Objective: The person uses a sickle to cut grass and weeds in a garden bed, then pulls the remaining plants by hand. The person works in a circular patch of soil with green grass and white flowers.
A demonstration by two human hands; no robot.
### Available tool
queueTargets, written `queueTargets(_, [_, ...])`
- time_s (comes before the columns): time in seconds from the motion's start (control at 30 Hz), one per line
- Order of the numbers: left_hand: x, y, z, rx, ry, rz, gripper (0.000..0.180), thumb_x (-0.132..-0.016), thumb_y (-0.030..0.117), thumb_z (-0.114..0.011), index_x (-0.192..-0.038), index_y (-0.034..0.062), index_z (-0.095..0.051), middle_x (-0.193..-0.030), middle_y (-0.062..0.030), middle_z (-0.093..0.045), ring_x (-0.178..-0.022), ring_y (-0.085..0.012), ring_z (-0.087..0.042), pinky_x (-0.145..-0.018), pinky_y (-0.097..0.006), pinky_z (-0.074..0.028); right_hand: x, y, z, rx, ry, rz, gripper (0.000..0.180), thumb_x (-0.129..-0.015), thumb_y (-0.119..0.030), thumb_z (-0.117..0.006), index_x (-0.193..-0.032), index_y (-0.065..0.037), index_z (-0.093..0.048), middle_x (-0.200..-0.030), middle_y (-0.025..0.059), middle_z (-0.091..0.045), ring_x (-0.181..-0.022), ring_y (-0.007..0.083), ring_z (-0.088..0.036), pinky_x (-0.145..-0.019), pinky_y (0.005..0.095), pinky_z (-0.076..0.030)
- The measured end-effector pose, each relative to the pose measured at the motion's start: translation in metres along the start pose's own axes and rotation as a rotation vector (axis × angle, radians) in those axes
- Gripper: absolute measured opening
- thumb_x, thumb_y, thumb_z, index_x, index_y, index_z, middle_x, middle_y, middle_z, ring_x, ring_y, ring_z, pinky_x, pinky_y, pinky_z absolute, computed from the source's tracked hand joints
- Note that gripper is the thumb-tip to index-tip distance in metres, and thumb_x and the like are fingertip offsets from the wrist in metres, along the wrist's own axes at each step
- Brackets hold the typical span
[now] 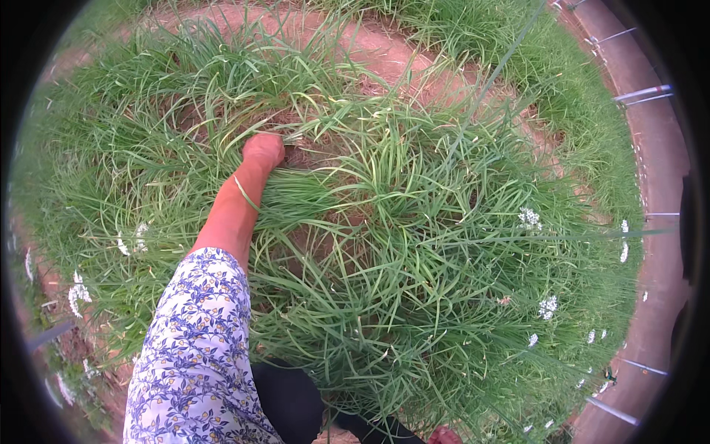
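Observation:
My left hand (265,150) reaches forward into a bed of long green garlic chives (392,163), closed in a fist. Pale cut stem ends (294,138) stick out just right of the fist, and I take them as part of a bunch gripped in it. Beside my wrist, a bundle of chive leaves (299,194) lies flat, mostly parallel, over the soil. One loose blade crosses my forearm. At the lower edge, a small patch of skin that seems to be my right hand (445,435) shows beside a dark trouser leg; its fingers are mostly cut off.
Bare reddish soil (377,48) curves behind the bed, with more green growth beyond. White flower heads (529,218) stand among the leaves at both sides. A brown strip (629,52) with pale rods runs along the right rim. My dark-clad knee (287,399) is at the bottom.

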State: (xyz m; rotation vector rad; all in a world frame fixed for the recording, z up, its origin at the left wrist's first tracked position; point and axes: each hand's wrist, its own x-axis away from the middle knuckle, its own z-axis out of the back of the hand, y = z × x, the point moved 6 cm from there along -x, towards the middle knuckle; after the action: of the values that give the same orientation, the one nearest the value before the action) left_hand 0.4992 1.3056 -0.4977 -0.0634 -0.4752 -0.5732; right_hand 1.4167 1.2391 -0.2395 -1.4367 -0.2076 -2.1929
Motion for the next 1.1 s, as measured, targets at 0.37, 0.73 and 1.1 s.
queueTargets(0.37, [-0.02, -0.031, -0.028, 0.102, 0.012, 0.089, 0.035, -0.094, 0.021, -0.057, -0.122, 0.0082, -0.073, -0.134, -0.0173, -0.067, -0.123, -0.0363, -0.065, -0.102, -0.045, -0.054, 0.052, -0.066, -0.047, -0.251, -0.016, -0.101, 0.033, -0.098, -0.041, -0.069, -0.101, -0.008, -0.068, -0.087, 0.0091, -0.073, -0.079, 0.0207, -0.07, -0.071, 0.0318, -0.057])
queueTargets(0.73, [0.078, 0.089, -0.016, 0.198, -0.024, -0.18, 0.034, -0.094, 0.018, -0.054, -0.122, 0.0072, -0.069, -0.129, -0.0218, -0.068, -0.121, -0.0337, -0.066, -0.1, -0.045, -0.054, 0.064, -0.106, -0.075, -0.014, -0.064, 0.175, 0.036, -0.098, -0.042, -0.069, -0.117, -0.011, -0.065, -0.092, 0.0061, -0.069, -0.079, 0.0181, -0.066, -0.068, 0.0307, -0.052])
queueTargets(1.1, [0.098, 0.012, 0.01, 0.087, 0.012, -0.146, 0.028, -0.094, 0.01, -0.056, -0.118, 0.007, -0.069, -0.121, -0.0183, -0.072, -0.114, -0.0358, -0.069, -0.095, -0.048, -0.057, 0.034, -0.082, -0.067, 0.112, -0.107, 0.224, 0.047, -0.095, -0.045, -0.073, -0.123, -0.008, -0.065, -0.097, 0.0051, -0.071, -0.084, 0.0164, -0.065, -0.072, 0.0324, -0.052])
